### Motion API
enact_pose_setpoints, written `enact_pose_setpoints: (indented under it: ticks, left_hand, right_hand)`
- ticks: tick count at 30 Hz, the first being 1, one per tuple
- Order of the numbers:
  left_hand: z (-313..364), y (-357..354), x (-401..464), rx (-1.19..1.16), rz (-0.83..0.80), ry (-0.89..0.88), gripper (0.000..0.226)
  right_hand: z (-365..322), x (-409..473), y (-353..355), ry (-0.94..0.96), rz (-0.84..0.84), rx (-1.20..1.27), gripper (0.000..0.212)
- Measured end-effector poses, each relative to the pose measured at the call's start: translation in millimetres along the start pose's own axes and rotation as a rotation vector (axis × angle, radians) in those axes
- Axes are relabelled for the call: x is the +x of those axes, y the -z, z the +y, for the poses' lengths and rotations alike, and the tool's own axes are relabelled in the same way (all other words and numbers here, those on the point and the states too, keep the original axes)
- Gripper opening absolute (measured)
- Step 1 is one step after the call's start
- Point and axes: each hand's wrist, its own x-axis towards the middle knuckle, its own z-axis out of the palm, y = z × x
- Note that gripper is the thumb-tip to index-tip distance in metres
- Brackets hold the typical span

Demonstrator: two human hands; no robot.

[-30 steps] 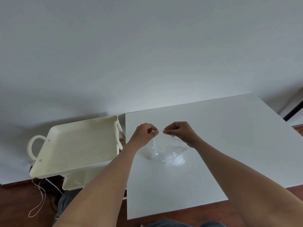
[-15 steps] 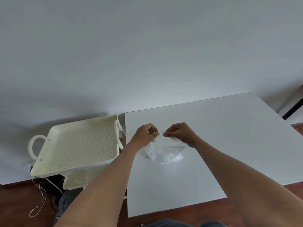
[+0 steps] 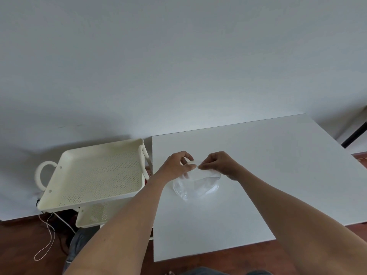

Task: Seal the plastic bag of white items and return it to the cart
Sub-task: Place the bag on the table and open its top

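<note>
Pinching the bag's top edge w/ both hands, centre frame. Left hand: fingers curled, thumb and forefinger closed on the left end of the edge. Right hand: same pinch on the right end, fingertips nearly meeting the left's. Both arms enter from the bottom edge.

Bag: clear plastic, body resting on the table, mouth lifted by the pinch. Likely reason: table carries the load so both hands are free to press the seal. White items inside hard to make out vs. the white top. Seal state: cannot tell.

Cart: left of frame, just beside the table edge, perforated top tray, within reach for the return step. Wall behind, upper frame.
</note>
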Motion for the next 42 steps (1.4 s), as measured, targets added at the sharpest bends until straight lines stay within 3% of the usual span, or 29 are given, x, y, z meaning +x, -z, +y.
enact_pose_setpoints:
  ticks: [5, 11, 17, 25, 31, 33, 37, 42]
  left_hand:
    - [-1, 3, 3, -0.049, -0.03, 0.017, 0.007]
    - [-6, 8, 2, -0.058, 0.002, 0.048, 0.007]
    - [-2, 3, 3, 0.121, 0.035, -0.015, 0.01]
    - [7, 0, 6, 0.015, -0.025, -0.043, 0.006]
    - [5, 3, 8, 0.012, 0.05, -0.009, 0.004]
    - [4, 2, 8, 0.028, 0.059, 0.009, 0.004]
    - [5, -2, 8, -0.015, -0.001, 0.039, 0.005]
    - [13, -4, 9, -0.002, -0.106, 0.015, 0.013]
  right_hand:
    - [0, -2, -1, 0.028, -0.002, 0.062, 0.024]
    - [3, -6, 7, -0.18, -0.229, 0.027, 0.031]
    - [-1, -5, 6, -0.126, -0.186, 0.074, 0.016]
    - [-1, -1, 4, 0.003, -0.085, 0.18, 0.021]
    - [-3, 0, 9, -0.155, -0.226, 0.207, 0.037]
    - [-1, -1, 11, -0.189, -0.237, 0.207, 0.029]
    - [-1, -1, 12, -0.144, -0.194, 0.21, 0.01]
    - [-1, -1, 11, -0.028, -0.076, 0.188, 0.015]
